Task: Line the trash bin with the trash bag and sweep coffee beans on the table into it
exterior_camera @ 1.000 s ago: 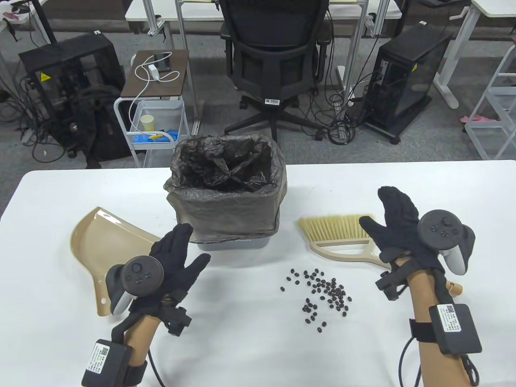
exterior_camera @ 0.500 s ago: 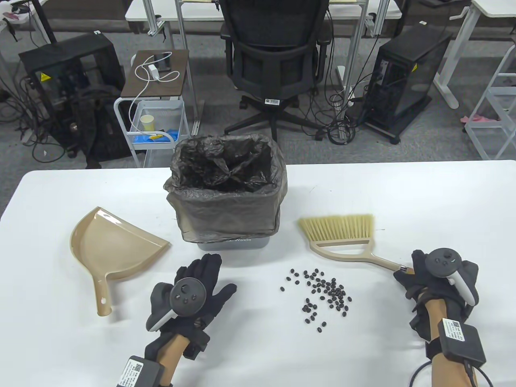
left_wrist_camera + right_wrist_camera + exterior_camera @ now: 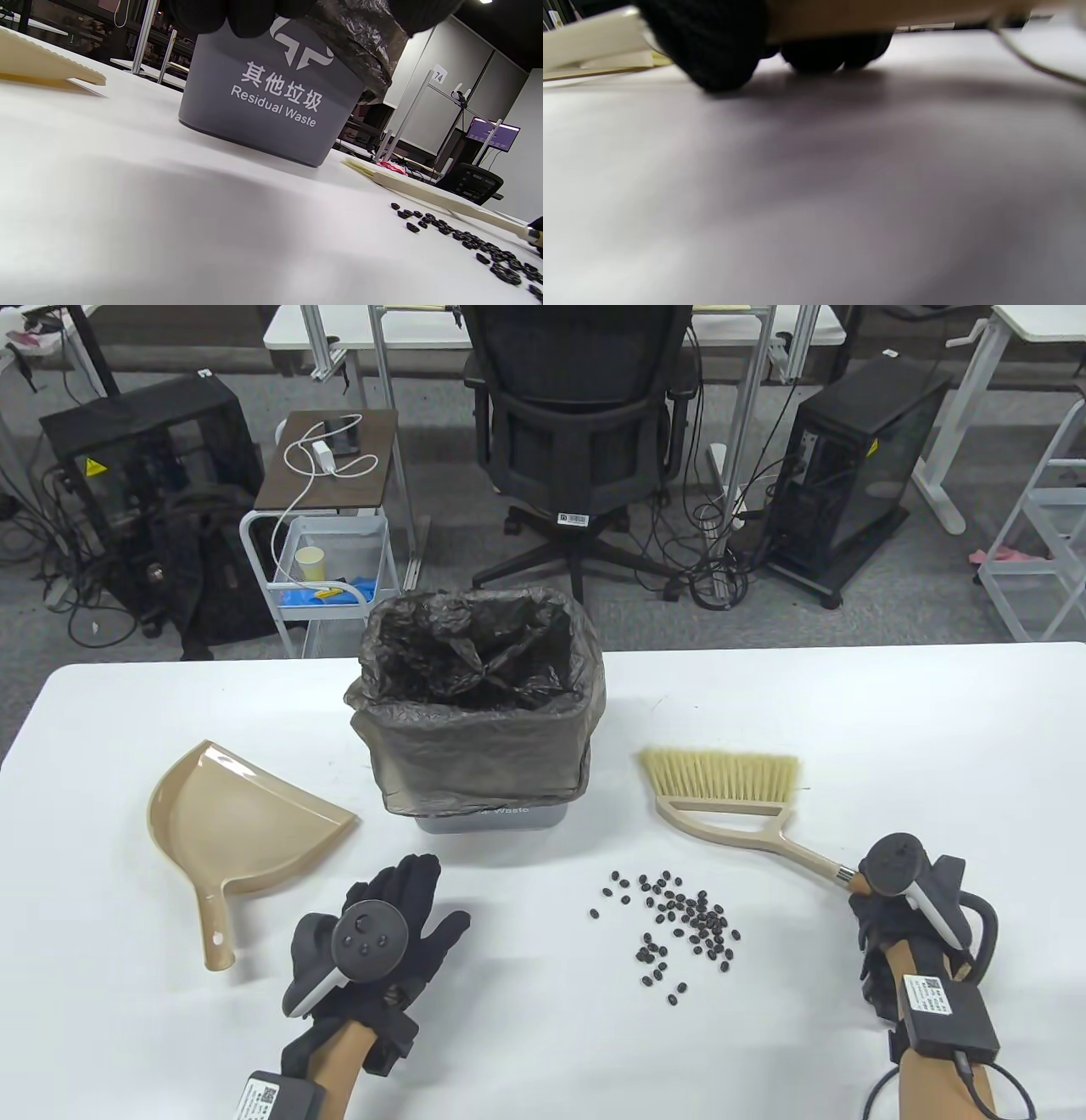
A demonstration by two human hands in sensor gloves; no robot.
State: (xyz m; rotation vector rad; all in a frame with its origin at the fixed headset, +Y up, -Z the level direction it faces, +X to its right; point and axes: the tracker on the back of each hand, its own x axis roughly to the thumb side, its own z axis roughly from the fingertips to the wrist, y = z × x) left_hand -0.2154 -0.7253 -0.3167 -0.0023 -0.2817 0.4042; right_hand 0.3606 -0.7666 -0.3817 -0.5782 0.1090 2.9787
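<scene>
The fingers [image 3: 874,920] of the right hand [image 3: 891,908] are curled round the end of the brush handle, gripping it at the right side of the table; in the right wrist view the dark fingertips sit low against the tabletop, though that picture is blurred. The left hand [image 3: 386,925] has its fingers [image 3: 420,878] spread and straight, holding nothing, palm down over the table in front of the bin.

The white table [image 3: 127,1001] carries everything. At its far middle stands the grey bin [image 3: 492,819], upright, lined with a dark bag [image 3: 475,712] whose edge is folded down over the rim and hangs over most of the outside wall. The left wrist view shows the bin's front marked "Residual Waste".

Left of the bin lies the tan dustpan [image 3: 237,823], flat, its handle pointing towards the near edge, just beside the left hand but not touched by it. Right of the bin is the brush [image 3: 730,793], its bristles pointing away from the person and its handle slanting down to the right hand.

The coffee beans [image 3: 679,920] lie scattered in a loose cluster on the table between the two hands, in front of the bin and near the brush handle.
</scene>
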